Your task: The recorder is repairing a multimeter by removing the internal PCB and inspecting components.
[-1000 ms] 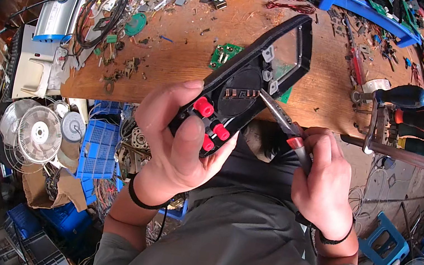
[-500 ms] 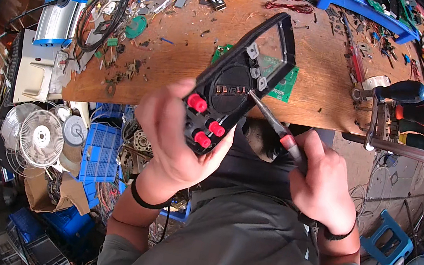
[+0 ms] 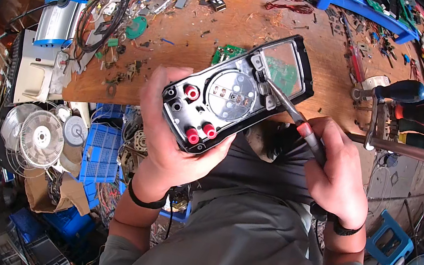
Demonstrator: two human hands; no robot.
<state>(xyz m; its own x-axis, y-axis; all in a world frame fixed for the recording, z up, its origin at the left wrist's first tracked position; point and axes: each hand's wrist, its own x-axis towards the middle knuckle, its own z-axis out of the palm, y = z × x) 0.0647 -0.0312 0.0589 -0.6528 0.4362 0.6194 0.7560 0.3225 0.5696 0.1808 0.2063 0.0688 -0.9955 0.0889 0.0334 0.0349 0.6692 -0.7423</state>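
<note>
Left hand (image 3: 177, 152) clasps an oblong, black-rimmed plastic casing (image 3: 237, 89) partly over the wooden surface (image 3: 328, 85), seemingly steadying it for the slim red-collared tool (image 3: 304, 129) pinched by the right hand (image 3: 343, 178), four o'clock.

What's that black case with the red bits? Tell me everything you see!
The case looks like black plastic, its inside showing. It has a clear window at the far end, greyish buttons beside that, a round disc with small metal strips, and three red tubes at the near end. It slants up to the right, gripped by the left hand. A pointed tool reaches the buttons; I can't tell if it touches.
</note>
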